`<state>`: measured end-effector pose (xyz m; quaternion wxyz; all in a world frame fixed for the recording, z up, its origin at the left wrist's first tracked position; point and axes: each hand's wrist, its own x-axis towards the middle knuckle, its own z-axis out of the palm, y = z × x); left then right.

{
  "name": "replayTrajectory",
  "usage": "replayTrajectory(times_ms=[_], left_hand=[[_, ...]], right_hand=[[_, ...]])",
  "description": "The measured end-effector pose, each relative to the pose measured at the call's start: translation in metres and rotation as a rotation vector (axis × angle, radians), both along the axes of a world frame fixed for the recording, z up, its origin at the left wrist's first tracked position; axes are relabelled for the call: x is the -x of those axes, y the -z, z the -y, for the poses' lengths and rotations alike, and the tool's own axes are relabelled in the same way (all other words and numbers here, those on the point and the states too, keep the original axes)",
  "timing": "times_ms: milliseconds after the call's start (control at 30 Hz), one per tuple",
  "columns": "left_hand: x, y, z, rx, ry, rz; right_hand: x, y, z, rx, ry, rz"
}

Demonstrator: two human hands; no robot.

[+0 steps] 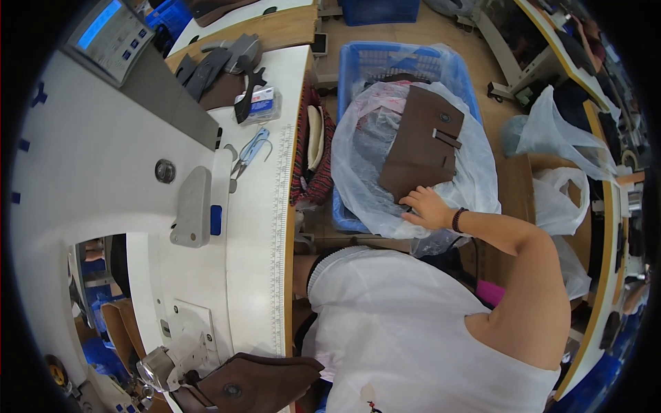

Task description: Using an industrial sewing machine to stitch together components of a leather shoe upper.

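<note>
My right hand [428,208], a dark beaded band at its wrist, reaches to the near edge of a brown leather bag panel [420,148]. Its fingers are apart and partly stretched out, the fingertips touching or almost touching that edge. The panel carries a round metal fitting and a strap with a metal piece. It lies on the clear plastic liner [358,186] of a blue basket [348,69]. Another brown leather piece [258,385] with a round fitting rests by the sewing machine head [158,368]. My left hand does not show.
Blue-handled thread snips [253,146] and a small clear case [265,107] lie on the white machine table [258,241]. Dark leather parts [210,72] sit farther back. A striped cloth pouch [321,168] hangs at the table's edge. White plastic bags [561,196] and a cardboard box [527,182] stand right.
</note>
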<state>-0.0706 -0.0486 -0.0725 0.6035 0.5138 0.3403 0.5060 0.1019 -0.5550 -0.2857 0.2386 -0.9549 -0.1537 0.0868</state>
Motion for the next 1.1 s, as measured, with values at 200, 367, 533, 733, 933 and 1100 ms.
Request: replayTrajectory(times_ms=[200, 367, 533, 733, 933, 1100], left_hand=[[0.021, 0.021, -0.028, -0.118, -0.027, -0.063], [0.026, 0.027, -0.031, -0.234, -0.030, -0.140], [-0.014, -0.013, 0.016, 0.054, -0.108, -0.050], [-0.004, -0.009, 0.012, 0.013, -0.016, -0.028], [0.036, 0.025, -0.048, 0.192, 0.112, 0.101], [0.047, 0.030, -0.050, 0.228, 0.135, 0.121]], right_hand=[[-0.028, 0.005, 0.020, -0.050, 0.636, 0.504], [-0.063, 0.018, 0.076, -0.497, 1.370, 0.109], [-0.103, -0.005, 0.114, -0.887, 0.971, 0.375], [-0.155, -0.137, 0.141, -0.581, 0.902, 0.817], [-0.135, -0.245, 0.098, -0.888, 0.637, 1.011], [-0.118, -0.216, 0.093, -0.878, 0.586, 0.826]])
